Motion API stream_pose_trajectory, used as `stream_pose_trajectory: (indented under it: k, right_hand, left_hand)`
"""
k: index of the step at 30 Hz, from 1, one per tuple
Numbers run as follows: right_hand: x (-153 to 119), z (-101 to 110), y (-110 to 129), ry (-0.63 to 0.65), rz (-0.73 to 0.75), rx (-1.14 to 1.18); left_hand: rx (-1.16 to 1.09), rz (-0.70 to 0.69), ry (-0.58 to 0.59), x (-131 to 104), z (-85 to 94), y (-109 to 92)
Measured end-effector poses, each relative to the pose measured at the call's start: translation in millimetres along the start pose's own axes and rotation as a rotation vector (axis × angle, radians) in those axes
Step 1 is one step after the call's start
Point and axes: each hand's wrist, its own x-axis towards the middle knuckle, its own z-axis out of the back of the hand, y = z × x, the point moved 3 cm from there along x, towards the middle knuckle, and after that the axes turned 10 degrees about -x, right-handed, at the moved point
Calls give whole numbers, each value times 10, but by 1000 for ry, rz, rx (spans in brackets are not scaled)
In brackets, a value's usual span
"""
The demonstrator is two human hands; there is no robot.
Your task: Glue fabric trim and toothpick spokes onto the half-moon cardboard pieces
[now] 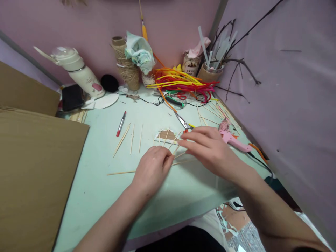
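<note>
My left hand (153, 164) is closed low over the table, thumb and forefinger pressed together at the near ends of several thin wooden sticks (166, 138). These fan across a small brown cardboard piece (172, 135) with a ragged white rim. To its right, my right hand (210, 147) has its fingers stretched toward the fan, fingertips close to the sticks; its thumb is hidden. A longer stick (120, 173) runs under my left hand. Scissors (183, 121) lie just beyond my right hand, their handles partly covered. A pink glue gun (233, 139) rests beside that hand.
Loose sticks (132, 139) and a marker (121, 124) lie to the left. Behind are a bottle (85, 77), a twine cone (128, 66), bright pipe cleaners (181, 80), pliers (174, 102) and a jar with branches (210, 72). A large cardboard box (36, 168) stands left.
</note>
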Motion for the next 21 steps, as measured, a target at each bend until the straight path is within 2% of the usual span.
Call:
stream_pose_trajectory:
  k: [3,6,12,15,21]
  right_hand:
    - [118,-245,114,32,96,28]
    - [93,-385,53,38,129,61]
    - [-41,-484,-219,135,12,148]
    - [-67,-545,-251,170,-1,180]
    - [-64,-620,-242,214,-23,226]
  left_hand:
    - [73,-36,-11,10,-48,-6]
    - [66,-46,-11,1,-46,47]
    - [-82,83,-160,-55,220,293]
    - [-116,108,-92,-85,247,366]
    - [-131,109,86,-103,139,391]
